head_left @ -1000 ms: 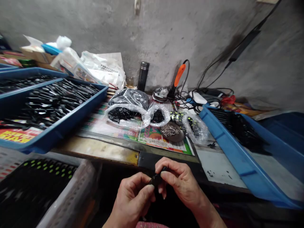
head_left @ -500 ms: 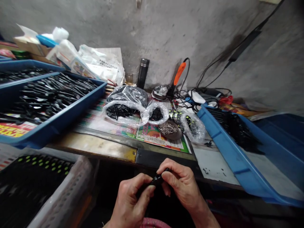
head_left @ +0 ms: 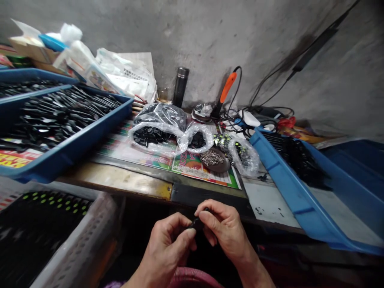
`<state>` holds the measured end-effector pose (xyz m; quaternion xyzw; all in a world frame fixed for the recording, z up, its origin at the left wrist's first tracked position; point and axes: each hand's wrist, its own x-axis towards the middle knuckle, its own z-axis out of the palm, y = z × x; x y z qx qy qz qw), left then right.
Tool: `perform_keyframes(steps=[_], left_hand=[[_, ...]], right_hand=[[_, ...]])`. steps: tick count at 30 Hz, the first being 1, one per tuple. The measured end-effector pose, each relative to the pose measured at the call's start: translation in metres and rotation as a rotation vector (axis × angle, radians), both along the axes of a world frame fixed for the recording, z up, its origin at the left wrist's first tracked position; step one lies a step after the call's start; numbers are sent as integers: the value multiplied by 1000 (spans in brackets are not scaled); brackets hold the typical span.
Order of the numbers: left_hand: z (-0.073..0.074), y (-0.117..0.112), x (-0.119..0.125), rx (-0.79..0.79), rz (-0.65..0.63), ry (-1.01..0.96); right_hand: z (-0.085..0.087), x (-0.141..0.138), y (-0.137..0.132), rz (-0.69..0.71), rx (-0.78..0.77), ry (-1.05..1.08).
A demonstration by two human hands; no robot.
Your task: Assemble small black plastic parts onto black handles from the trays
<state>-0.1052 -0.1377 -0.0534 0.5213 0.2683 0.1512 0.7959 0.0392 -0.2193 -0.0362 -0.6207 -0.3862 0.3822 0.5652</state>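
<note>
Low in the view, my left hand (head_left: 166,248) and my right hand (head_left: 223,228) pinch a small black plastic part (head_left: 197,224) between their fingertips. The fingers cover most of it, so its shape is hidden. Both hands are held in front of the table's edge, below the bench top. Beyond them lie clear plastic bags of black parts (head_left: 157,134) and a brown dish of small metal pieces (head_left: 213,159) on a printed paper sheet (head_left: 192,172).
Blue trays of long black parts (head_left: 72,132) stand to the left, and another blue tray (head_left: 288,184) to the right. A white basket (head_left: 87,240) of black parts sits low on the left. An orange-handled soldering iron (head_left: 226,90), cables, a flask and papers line the wall.
The view has tilted a little, so the table items sit slightly higher in the frame. Both hands still hold the black part, with only small shifts of the fingers.
</note>
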Motion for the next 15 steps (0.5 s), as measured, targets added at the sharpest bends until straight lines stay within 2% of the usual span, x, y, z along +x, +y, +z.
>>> perform_keyframes(steps=[4,11,15], left_hand=[[3,-3,1,-178,32,-6],[2,-3,-2,-221,45,3],[4,0,-1,-244,49,4]], right_hand=[[1,-6,-1,-30,-35,-16],[-6,-8,-1,12,-75,-20],[-4,-12,3,-17,-71,-18]])
